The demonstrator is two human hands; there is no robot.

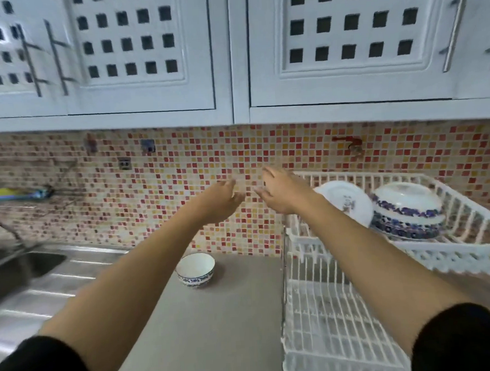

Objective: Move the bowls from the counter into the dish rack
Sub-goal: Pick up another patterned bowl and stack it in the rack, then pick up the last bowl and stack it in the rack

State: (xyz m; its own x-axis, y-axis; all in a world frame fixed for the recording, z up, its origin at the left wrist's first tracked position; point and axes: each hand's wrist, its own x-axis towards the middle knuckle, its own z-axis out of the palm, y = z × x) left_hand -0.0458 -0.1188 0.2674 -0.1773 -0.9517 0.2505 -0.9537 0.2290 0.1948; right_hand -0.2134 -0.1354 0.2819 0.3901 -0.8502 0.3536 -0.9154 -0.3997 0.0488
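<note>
A small white bowl with a blue patterned band (195, 269) stands upright on the grey counter (211, 329) near the tiled wall. To its right is the white two-tier dish rack (325, 331). Its upper tier holds a large blue-patterned bowl turned upside down (407, 211) and a white plate (345, 201) leaning on edge. My left hand (223, 200) and my right hand (282, 193) are both raised in front of the wall, above the small bowl, fingers apart, holding nothing. The right hand is just left of the rack's upper tier.
A steel sink (21, 270) with drainboard and a tap lies at the left. White wall cabinets (231, 58) with bar handles hang overhead. The mosaic tile wall (153, 195) carries hooks and a socket. The rack's lower tier shows no dishes.
</note>
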